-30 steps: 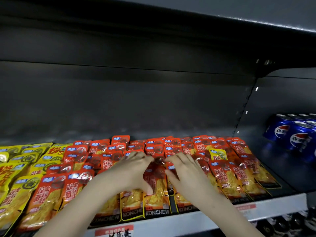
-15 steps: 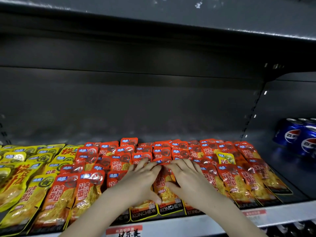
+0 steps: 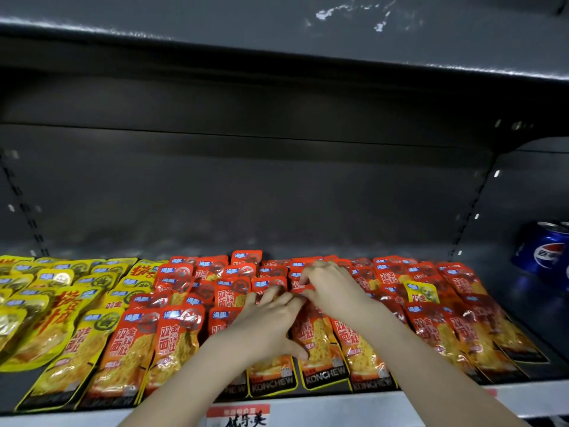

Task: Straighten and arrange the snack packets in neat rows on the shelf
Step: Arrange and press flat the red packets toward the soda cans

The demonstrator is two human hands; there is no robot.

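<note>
Right hand [image 3: 334, 292] has its fingers curled, thumb and index closed on the top edge of a red packet [image 3: 294, 283] in the middle row. It looks like a pinch, though the knuckles partly hide the contact. Left hand [image 3: 268, 326] is flat, fingers spread on the packets just in front, thumb resting on the front packet [image 3: 318, 334]. It holds nothing, only presses down.

Both hands sit mid-shelf over the red packets [image 3: 172, 334], which lie shingled in overlapping columns front to back. The front row is fairly square to the shelf [image 3: 385, 402] lip; the rows behind are skewed and bunched. Yellow packets [image 3: 61, 303] fill the left side, touching the red block. One yellow stray [image 3: 420, 292] sits among the reds to the right. Cans [image 3: 545, 254] are at far right, well apart. Price tag [image 3: 238, 412] is on the lip below the hands.

Step in hand, my read: squaring the pinched packet into its column. To do it well — left hand pins the front packet so the column doesn't slide forward, right draws the pinched one straight back and lays it down with even overlap. The film looks slick, so light pressure and small moves. Line top edges up with the neighbours on both sides. The stray belongs over on the left — separate move. Back rows need the most work.
</note>
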